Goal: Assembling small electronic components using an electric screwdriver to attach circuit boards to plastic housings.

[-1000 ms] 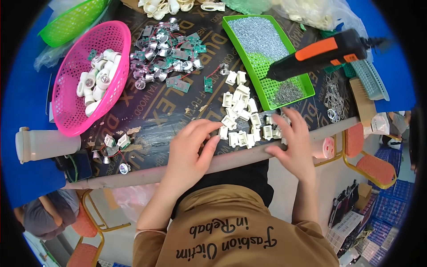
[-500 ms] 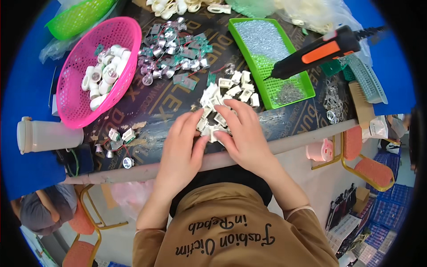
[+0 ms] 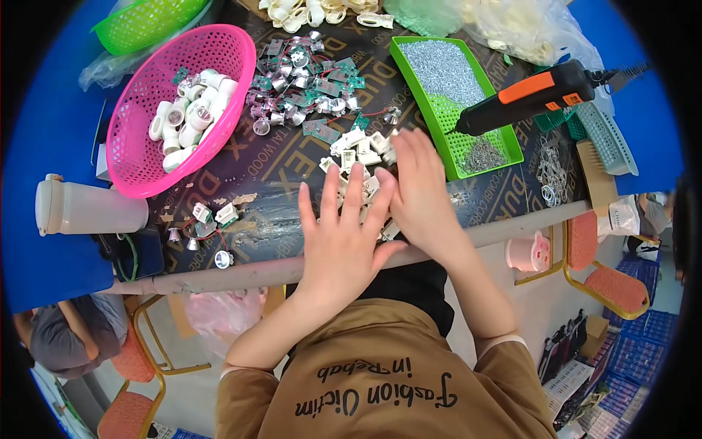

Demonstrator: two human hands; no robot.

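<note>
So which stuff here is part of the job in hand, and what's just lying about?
In use, judging by position:
white parts, at the left hand and right hand
probably circuit boards, driver, green tray

Apparently just lying about:
jug
pink bucket
plastic bag

A pink perforated basket point(image 3: 139, 172) stands at the left of the counter point(image 3: 267, 212), just beside a translucent lidded jug point(image 3: 102, 208) and near a lime-green basket point(image 3: 150, 25). To the right, a black-and-orange electric screwdriver point(image 3: 523, 95) slants over a green tray point(image 3: 444, 113) of metal screws point(image 3: 442, 69). Clear plastic bags point(image 3: 512, 33) lie behind it. Below the counter's edge are a pink bucket point(image 3: 526, 252) and a red-cushioned chair point(image 3: 618, 284); at lower left, a person in grey point(image 3: 73, 340).
</note>
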